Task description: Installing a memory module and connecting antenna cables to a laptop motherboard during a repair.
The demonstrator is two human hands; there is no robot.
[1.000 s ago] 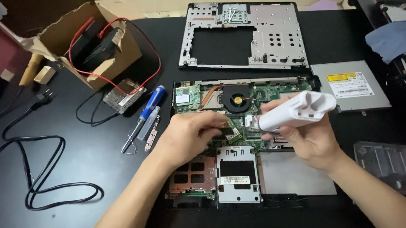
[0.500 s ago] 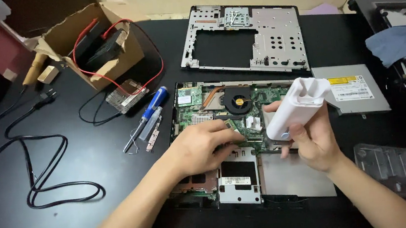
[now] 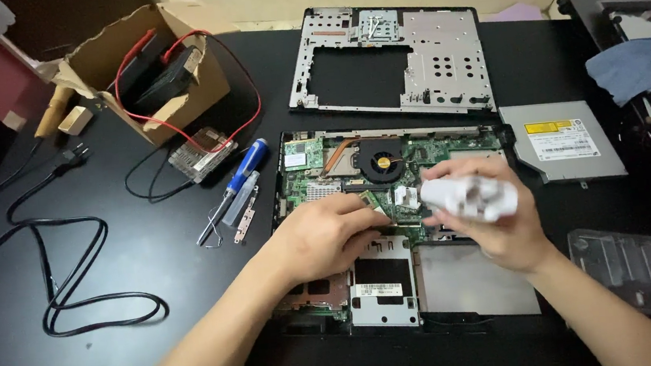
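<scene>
Two hands work over the opened laptop base on the black table in your head view. Your left hand lies palm-down on the green motherboard, fingers curled together at a small chip near its middle. Your right hand is wrapped around a white electric screwdriver, blurred, held just above the board beside the round fan. A blue-handled screwdriver lies left of the base; the silver optical drive lies right.

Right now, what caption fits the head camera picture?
Left hand on opened laptop, right hand holding white tool.
</scene>
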